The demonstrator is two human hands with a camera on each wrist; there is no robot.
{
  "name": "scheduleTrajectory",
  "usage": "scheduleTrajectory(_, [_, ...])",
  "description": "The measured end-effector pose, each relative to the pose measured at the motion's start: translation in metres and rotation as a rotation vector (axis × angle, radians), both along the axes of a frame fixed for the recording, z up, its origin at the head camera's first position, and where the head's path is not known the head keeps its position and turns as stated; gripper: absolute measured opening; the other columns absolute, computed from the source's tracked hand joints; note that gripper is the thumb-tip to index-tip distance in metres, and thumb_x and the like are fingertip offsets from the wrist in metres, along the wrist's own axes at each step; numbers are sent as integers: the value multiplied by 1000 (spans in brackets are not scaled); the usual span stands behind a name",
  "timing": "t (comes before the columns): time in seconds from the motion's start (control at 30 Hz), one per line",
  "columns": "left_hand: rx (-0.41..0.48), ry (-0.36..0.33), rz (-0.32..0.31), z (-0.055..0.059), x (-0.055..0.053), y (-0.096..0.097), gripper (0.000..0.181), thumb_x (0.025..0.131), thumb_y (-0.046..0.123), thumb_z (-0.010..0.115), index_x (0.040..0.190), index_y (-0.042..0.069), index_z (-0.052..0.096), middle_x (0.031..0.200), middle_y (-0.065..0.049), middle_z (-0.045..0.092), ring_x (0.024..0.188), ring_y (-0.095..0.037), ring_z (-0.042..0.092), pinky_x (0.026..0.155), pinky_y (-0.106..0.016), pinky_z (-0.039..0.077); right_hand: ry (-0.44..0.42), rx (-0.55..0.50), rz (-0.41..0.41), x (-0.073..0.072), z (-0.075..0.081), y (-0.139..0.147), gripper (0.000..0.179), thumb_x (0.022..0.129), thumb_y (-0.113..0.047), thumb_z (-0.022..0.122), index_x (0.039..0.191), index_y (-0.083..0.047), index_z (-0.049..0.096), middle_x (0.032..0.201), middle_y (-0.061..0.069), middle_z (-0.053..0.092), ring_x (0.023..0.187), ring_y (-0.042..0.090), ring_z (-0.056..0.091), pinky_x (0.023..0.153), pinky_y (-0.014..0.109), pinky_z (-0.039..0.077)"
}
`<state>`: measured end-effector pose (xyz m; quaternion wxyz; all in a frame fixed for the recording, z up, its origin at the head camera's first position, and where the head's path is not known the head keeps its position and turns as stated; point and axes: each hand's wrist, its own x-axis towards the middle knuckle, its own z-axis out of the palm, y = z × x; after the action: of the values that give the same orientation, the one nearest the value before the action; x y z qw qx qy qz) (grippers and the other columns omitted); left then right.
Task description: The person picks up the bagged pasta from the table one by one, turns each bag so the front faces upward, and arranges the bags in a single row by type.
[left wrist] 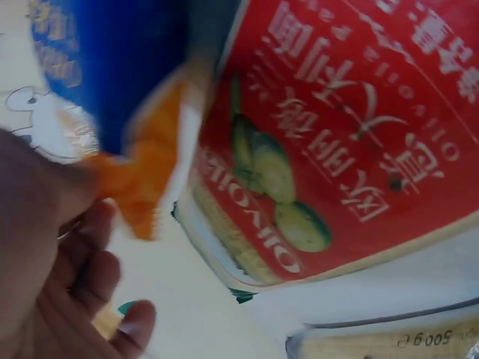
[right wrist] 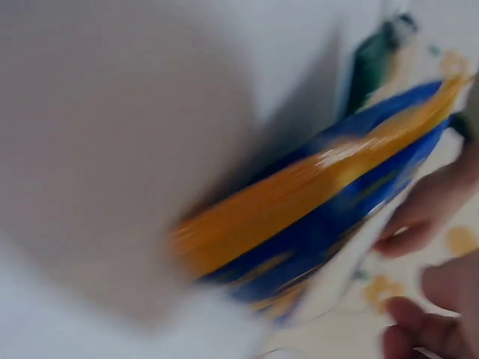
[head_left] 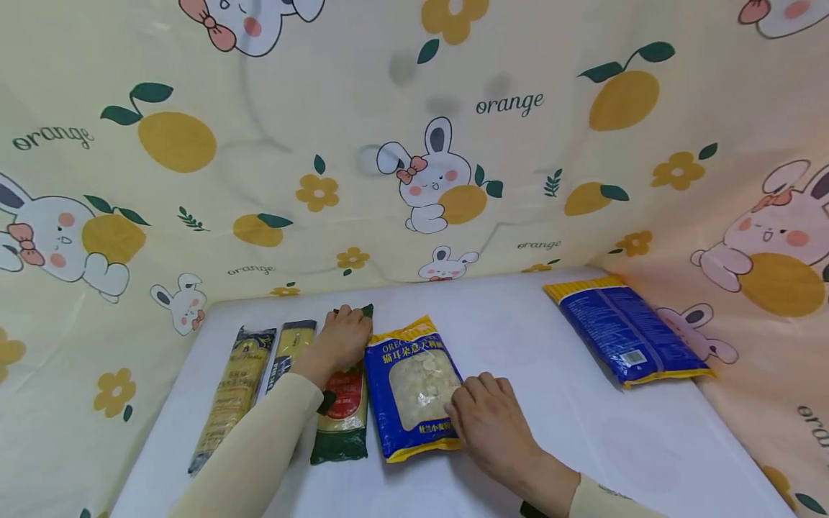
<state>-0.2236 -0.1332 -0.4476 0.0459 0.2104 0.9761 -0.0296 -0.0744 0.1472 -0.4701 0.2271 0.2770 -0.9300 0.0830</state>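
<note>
A blue pasta bag (head_left: 424, 392) with yellow ends and a clear window lies between my hands. My left hand (head_left: 340, 342) is at its upper left corner, over the top of a green-and-red spaghetti pack (head_left: 343, 403). In the left wrist view my left thumb meets the orange corner (left wrist: 142, 187), with the other fingers loosely bent below. My right hand (head_left: 488, 424) holds the bag's right edge with curled fingers (right wrist: 423, 329). The right wrist view is blurred and shows the bag tilted, its yellow end (right wrist: 247, 221) toward the camera.
Two slim gold pasta packs (head_left: 233, 396) (head_left: 294, 345) lie at the left of the white table (head_left: 518, 324). A second blue-and-yellow bag (head_left: 628, 331) lies back side up at the far right. A patterned cloth (head_left: 363, 93) hangs behind and along the sides.
</note>
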Motion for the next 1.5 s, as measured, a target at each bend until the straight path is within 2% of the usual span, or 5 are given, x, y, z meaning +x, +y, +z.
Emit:
scheduleTrajectory(0.6, [48,74,-56,-13,3,31,9,103,28,70,103,22,77,99,1,65,93,-24,46,87,-48,37,-445,3,-45,-24,-28,25,27,94,-35,78,82,-16,63,77,-8,50,78,14,44,71,33,35])
scheduleTrajectory(0.9, [82,329,1,-9,-15,49,17,102,20,68,95,25,82,93,2,68,91,-24,53,84,-49,44,-239,20,-69,-29,-22,21,27,93,-25,82,79,-16,61,75,-8,48,75,15,41,72,33,34])
scheduleTrajectory(1.07, [57,202,87,-14,-12,61,22,105,16,62,121,18,77,114,-4,72,108,-30,59,97,-55,48,-325,38,-133,-35,-23,17,27,95,-30,79,83,-13,62,75,-4,49,76,18,43,70,36,34])
scheduleTrajectory(1.27, [93,108,-28,-8,17,100,39,111,33,53,143,13,64,142,-9,66,133,-32,58,109,-54,49,-275,83,-144,-42,-29,13,26,95,-32,80,92,-9,68,78,-2,51,79,21,45,70,36,33])
scheduleTrajectory(1.5, [158,-162,7,-39,44,113,76,112,57,29,171,12,11,178,-10,8,165,-33,6,128,-64,12,-266,63,-139,-40,-29,17,31,94,-39,80,85,-13,66,76,-3,52,79,20,47,71,36,36])
